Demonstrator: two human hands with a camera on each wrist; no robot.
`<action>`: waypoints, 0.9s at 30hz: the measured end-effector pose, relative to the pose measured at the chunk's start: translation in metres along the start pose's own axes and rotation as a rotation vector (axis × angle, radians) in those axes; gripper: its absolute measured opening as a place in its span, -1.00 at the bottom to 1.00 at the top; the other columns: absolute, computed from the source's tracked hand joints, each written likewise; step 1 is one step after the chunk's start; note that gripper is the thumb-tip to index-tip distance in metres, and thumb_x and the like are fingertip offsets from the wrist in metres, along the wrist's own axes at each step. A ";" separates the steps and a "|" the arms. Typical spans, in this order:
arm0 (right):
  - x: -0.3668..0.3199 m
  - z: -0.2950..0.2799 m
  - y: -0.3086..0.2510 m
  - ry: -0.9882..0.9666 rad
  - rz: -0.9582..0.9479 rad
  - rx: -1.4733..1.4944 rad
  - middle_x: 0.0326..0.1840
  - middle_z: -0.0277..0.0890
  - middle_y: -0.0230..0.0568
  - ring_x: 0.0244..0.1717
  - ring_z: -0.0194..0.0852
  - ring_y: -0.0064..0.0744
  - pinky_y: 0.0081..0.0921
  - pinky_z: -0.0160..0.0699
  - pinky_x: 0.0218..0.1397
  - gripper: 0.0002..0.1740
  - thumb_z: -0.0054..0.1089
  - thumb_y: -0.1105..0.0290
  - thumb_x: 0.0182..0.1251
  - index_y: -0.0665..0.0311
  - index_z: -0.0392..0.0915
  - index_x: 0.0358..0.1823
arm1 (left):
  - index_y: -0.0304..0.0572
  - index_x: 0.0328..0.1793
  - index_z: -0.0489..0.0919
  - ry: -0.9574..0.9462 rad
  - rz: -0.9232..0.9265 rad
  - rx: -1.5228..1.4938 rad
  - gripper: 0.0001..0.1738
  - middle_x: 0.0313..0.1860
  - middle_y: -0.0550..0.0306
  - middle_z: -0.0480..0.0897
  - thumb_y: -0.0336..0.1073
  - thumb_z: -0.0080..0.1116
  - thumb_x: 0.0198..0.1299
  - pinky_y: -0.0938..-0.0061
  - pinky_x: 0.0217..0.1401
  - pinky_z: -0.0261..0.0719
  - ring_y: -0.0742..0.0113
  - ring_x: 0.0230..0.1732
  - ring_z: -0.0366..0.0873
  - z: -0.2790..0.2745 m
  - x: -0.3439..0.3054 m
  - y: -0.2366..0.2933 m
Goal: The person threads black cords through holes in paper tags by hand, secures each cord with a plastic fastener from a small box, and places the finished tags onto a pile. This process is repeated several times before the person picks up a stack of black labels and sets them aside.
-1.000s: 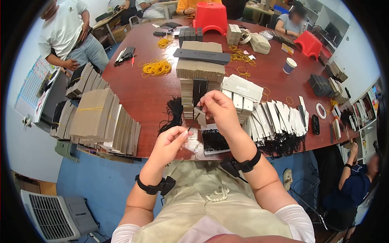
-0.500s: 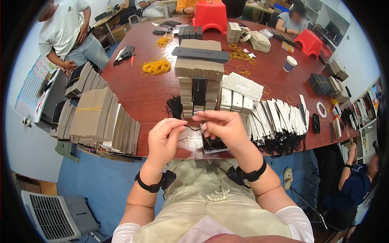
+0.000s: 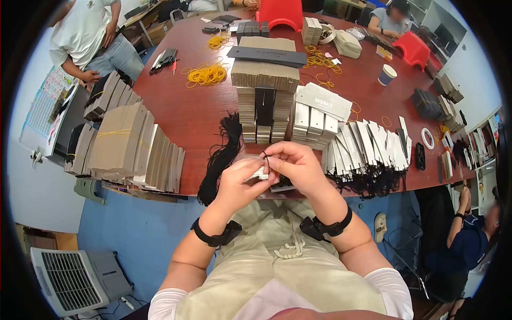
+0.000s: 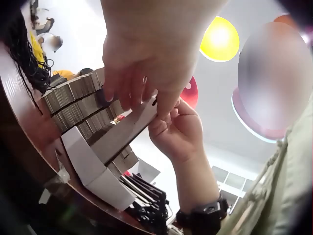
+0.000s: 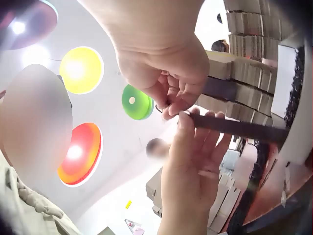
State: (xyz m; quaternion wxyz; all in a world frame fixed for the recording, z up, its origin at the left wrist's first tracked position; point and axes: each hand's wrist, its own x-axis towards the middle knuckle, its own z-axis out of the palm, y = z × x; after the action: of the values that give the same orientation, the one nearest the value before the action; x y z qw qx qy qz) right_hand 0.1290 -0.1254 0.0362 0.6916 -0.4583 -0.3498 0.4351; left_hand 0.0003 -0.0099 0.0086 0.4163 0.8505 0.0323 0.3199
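Close together over the near table edge, both hands work at one end of a long, narrow hang tag [image 5: 239, 128]. My left hand [image 3: 239, 180] holds the tag near that end between thumb and fingers. A thin black cord [image 3: 266, 155] shows at the fingertips of my right hand [image 3: 300, 166], which pinches it beside the tag's end. In the left wrist view, the tag's pale face slants down past a white box [image 4: 105, 188]. On the table left of the hands lies a bundle of black cords [image 3: 221, 154].
Stacks of grey card tags [image 3: 266, 74] stand ahead, a dark tag [image 3: 266, 55] across the top. White tags [image 3: 368, 149] with black cords fan out to the right. Banded card stacks [image 3: 120, 138] are at the left, yellow rubber bands [image 3: 205, 74] farther back.
My hands have come together. The left hand, which held the cord, now holds the tag; the right, which had the tag, now pinches the cord. The head view has shifted slightly.
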 end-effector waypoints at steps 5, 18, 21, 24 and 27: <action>-0.015 0.002 -0.038 0.054 -0.343 -0.445 -0.37 0.59 -0.21 -0.48 0.49 -0.60 -0.69 0.50 -0.39 -0.84 0.08 0.59 0.25 0.38 0.53 -0.15 | -0.27 0.00 0.60 0.116 -0.002 -0.191 -0.46 -0.13 -0.01 0.61 -0.47 0.44 -0.25 0.45 -0.09 0.55 0.25 -0.12 0.58 -0.009 0.000 0.006; -0.021 -0.035 -0.014 0.003 -0.074 -0.633 -0.50 0.38 -0.37 -0.49 0.32 -0.55 -0.57 0.33 -0.38 -0.84 -0.01 0.44 0.27 0.28 0.47 -0.15 | -0.23 -0.14 0.62 0.128 0.357 0.271 -0.55 -0.19 0.07 0.63 -0.47 0.40 -0.31 0.36 -0.09 0.58 0.10 -0.14 0.59 -0.027 0.016 0.007; -0.027 -0.023 -0.017 -0.182 -0.030 -0.858 -0.55 0.37 -0.39 -0.49 0.24 -0.66 -0.59 0.27 -0.41 -0.86 0.06 0.38 0.28 0.30 0.51 -0.33 | -0.20 -0.13 0.62 0.094 0.375 0.330 -0.54 -0.18 0.10 0.62 -0.45 0.40 -0.31 0.34 -0.11 0.59 0.11 -0.13 0.58 -0.023 0.015 0.002; -0.030 -0.018 -0.043 -0.290 0.162 -0.462 -0.59 0.34 -0.42 -0.53 0.18 -0.71 -0.63 0.22 -0.48 -0.81 0.08 0.35 0.30 0.33 0.51 -0.38 | -0.21 -0.13 0.62 0.079 0.357 0.279 -0.54 -0.18 0.08 0.63 -0.43 0.42 -0.30 0.35 -0.12 0.59 0.12 -0.16 0.60 -0.013 0.014 -0.008; -0.028 -0.014 -0.039 -0.304 0.154 -0.177 -0.63 0.30 -0.44 -0.55 0.14 -0.76 -0.66 0.15 -0.53 -0.78 0.09 0.34 0.31 0.34 0.51 -0.42 | -0.25 -0.13 0.64 0.039 0.207 0.079 -0.55 -0.10 0.01 0.64 -0.41 0.44 -0.28 0.38 -0.05 0.59 0.10 -0.11 0.61 -0.008 0.013 -0.011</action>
State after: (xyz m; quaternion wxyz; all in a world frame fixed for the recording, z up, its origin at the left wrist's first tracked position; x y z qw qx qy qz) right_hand 0.1422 -0.1633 0.0654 0.5527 -0.4717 -0.4509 0.5185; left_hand 0.0085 0.0070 0.0112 0.3462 0.8586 -0.0351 0.3764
